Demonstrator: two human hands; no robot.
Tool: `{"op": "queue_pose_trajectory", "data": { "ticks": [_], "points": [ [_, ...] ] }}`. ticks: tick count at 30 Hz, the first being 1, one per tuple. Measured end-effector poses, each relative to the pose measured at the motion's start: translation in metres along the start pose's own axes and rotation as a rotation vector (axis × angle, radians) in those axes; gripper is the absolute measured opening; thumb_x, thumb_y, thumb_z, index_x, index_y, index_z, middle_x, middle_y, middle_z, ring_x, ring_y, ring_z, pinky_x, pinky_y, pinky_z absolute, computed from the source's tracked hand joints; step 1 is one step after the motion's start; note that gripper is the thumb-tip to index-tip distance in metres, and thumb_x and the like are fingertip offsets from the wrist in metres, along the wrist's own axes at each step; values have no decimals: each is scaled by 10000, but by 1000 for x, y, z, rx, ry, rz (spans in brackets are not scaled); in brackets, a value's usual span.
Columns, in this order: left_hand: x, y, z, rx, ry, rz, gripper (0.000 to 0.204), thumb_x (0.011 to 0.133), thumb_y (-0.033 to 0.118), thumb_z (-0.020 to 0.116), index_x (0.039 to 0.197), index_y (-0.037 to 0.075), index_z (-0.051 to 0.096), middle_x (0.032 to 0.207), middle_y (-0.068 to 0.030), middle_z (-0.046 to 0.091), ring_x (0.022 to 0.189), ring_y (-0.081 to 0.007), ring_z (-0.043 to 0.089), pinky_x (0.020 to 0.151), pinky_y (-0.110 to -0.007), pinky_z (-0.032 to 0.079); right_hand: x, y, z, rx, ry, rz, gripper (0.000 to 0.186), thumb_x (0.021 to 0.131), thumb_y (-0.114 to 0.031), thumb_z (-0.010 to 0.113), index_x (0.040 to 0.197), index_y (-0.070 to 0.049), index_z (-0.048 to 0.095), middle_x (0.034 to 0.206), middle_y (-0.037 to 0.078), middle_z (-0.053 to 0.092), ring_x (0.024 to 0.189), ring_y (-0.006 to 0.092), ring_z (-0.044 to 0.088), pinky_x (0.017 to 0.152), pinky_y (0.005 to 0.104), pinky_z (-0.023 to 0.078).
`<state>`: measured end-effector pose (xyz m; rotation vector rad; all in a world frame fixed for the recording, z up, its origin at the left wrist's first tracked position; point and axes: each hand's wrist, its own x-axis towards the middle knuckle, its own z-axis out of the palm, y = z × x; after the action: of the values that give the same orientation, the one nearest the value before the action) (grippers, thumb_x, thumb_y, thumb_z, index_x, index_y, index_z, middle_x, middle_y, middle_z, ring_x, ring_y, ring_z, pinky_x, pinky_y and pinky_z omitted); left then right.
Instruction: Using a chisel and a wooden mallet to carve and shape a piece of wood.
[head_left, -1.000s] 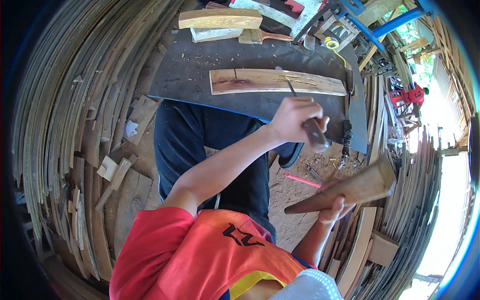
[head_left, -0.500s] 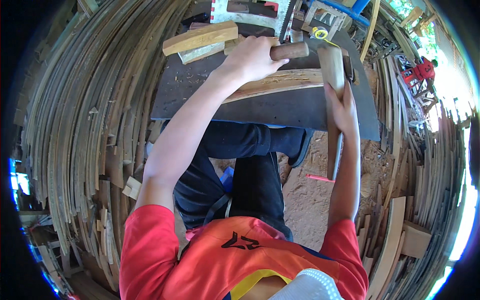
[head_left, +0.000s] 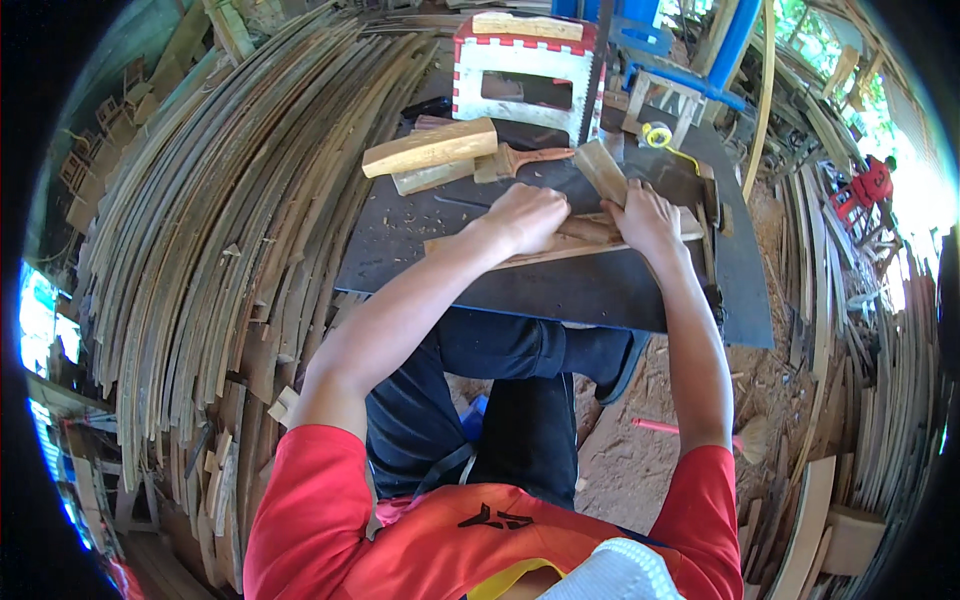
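My left hand (head_left: pixel 532 215) is closed just above a pale board (head_left: pixel 690 226) lying across the dark tabletop. A round brown wooden handle (head_left: pixel 592 229) shows to the right of its fingers; what it joins to is hidden. My right hand (head_left: pixel 648 212) is wrapped round the near end of a thick wooden bar (head_left: pixel 600 170), which tilts away to the upper left. Both hands are close together over the board. Behind them lie a brush (head_left: pixel 530 159) with a wooden handle and two stacked wood blocks (head_left: pixel 432 147).
A dark tabletop (head_left: pixel 590 295) with scattered shavings spans the middle. On it stands a white and red folding stool (head_left: pixel 470 85), with a yellow tape measure (head_left: pixel 656 135) to its right. Long wood strips (head_left: pixel 220 220) are piled at the left. A person in red (head_left: pixel 868 188) is far right.
My left hand has come down toward the board with the handle. My right hand has moved left and swung the bar from upright to slanting. The view has shifted, showing more of the stool.
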<state>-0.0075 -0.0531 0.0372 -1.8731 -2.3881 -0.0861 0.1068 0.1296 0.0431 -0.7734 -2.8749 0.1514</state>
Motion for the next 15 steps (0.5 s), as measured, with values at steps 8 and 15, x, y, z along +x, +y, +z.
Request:
{"op": "queue_pose_trajectory", "data": {
  "ticks": [8, 15],
  "points": [
    [2, 3, 16, -69, 67, -65, 223, 829, 165, 675, 926, -33, 702, 898, -230, 730, 863, -371, 734, 752, -476, 597, 18, 5, 9, -119, -18, -59, 464, 943, -440, 661, 1231, -77, 633, 1181, 190, 705, 1130, 361, 666, 934, 485, 533],
    [1, 1, -10, -283, 12, -233, 249, 822, 183, 712, 991, 0, 720, 959, -248, 722, 944, -378, 715, 852, -483, 572, 44, 29, 28, 37, -14, -154, 540, 941, -519, 609, 1355, -174, 578, 1119, 205, 715, 1074, 402, 677, 904, 508, 543]
  ]
}}
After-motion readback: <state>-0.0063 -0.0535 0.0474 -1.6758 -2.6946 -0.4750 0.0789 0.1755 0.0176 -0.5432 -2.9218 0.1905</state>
